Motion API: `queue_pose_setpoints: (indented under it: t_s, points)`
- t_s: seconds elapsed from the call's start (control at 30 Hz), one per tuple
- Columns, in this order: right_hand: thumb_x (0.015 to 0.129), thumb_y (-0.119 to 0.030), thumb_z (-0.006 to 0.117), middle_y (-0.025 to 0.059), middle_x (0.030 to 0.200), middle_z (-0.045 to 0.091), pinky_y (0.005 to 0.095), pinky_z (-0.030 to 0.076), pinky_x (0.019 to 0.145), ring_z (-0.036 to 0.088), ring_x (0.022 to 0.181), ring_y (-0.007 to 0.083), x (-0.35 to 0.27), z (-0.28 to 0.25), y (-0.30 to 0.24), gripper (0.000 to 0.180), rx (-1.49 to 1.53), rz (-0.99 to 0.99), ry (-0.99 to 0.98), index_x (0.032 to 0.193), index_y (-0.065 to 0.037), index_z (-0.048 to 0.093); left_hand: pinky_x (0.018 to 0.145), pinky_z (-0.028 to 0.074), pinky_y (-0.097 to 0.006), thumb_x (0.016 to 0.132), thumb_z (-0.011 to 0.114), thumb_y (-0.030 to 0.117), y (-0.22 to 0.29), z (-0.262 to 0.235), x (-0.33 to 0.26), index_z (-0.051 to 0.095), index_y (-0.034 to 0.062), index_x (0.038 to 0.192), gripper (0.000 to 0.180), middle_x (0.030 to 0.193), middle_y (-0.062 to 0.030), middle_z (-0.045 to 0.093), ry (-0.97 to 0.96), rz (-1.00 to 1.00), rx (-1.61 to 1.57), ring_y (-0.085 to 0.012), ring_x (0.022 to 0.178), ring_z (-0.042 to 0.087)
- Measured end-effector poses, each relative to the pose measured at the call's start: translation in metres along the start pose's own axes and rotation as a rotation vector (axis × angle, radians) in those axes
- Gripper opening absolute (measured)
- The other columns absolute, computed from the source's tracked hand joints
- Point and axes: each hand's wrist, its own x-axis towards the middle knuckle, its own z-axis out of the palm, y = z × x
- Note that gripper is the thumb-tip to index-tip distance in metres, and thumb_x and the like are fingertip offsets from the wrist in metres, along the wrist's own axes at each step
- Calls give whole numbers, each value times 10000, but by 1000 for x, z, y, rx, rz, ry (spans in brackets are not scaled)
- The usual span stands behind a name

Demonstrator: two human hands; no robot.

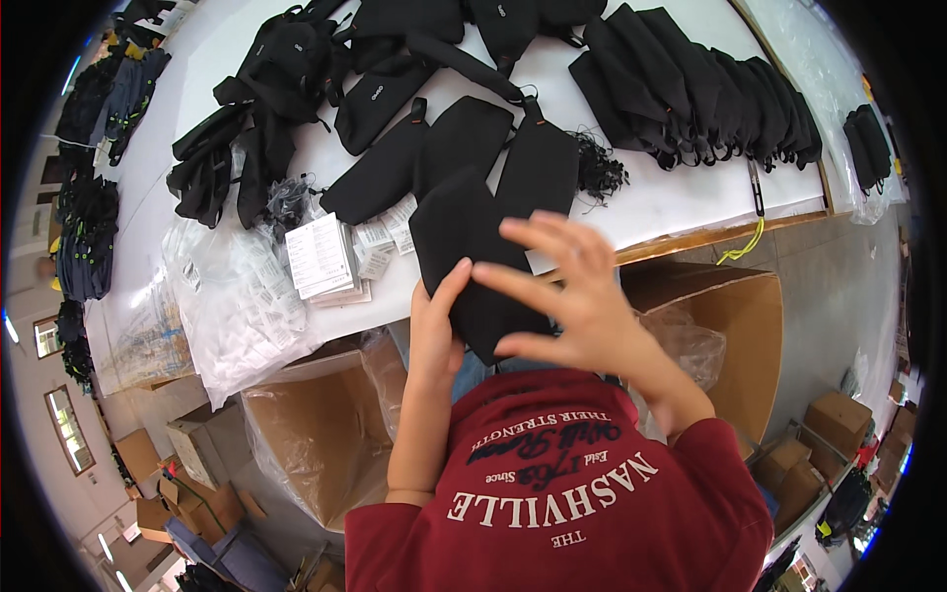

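Black pouch (462, 225) in left hand (437, 324); carton (748, 326) holds plastic (691, 343).

Hands, two: one left hand (434, 321), one right hand (577, 306). Held black pouch (454, 222), one. Table (681, 200), one. Large open cartons (326, 409) near it, two. Stack of white cards (319, 257), one. Clear bag of labels (237, 306), one. Yellow cord (742, 247), one. Row of black pouches (671, 79) on the table, one; its members overlap too closely to count.

White surface (681, 205) w/ brown wood edge (710, 238), grey floor (824, 281) R side, pale wall (30, 380) w/ brown-framed windows (69, 429) far L.
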Motion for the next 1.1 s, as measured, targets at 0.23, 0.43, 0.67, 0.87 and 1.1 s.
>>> queue_pose_setpoints:
  t_s: [0.23,0.43,0.67,0.87,1.1]
  points:
    - [562,-248,822,96,1289,511,437,341,1011,469,1199,279,-14,10,-4,797,10,33,-68,1304,-219,531,983,422,-368,957,493,223,-4,-15,-7,458,-8,1285,403,1291,-111,517,-151,-231,-469,-241,1159,519]
    - [749,-11,713,74,1074,633,262,464,866,600,1033,153,-14,-5,12,487,753,358,99,1208,-86,568,1031,331,-398,846,624,134,8,-36,-3,317,70,1384,623,1395,-126,364,-38,492,522,-245,1249,393]
    - [717,-22,709,40,937,644,254,445,718,599,840,130,-11,-13,25,326,911,260,39,1039,-52,676,931,375,-275,857,641,133,22,-53,-7,643,5,1038,222,1034,-68,624,-153,546,469,-168,973,554]
    - [705,-47,739,-26,782,584,237,266,530,355,590,72,-11,-38,37,330,704,481,-160,1029,-107,715,872,375,-271,838,660,199,14,-45,0,637,2,964,234,923,-66,607,-177,707,644,-183,887,536]
    - [739,-33,737,-14,1008,670,171,372,566,464,644,18,-12,-97,70,319,219,451,408,1046,-113,712,840,430,-284,917,544,129,33,-72,9,557,9,1140,254,1164,-92,541,150,789,752,-178,998,533]
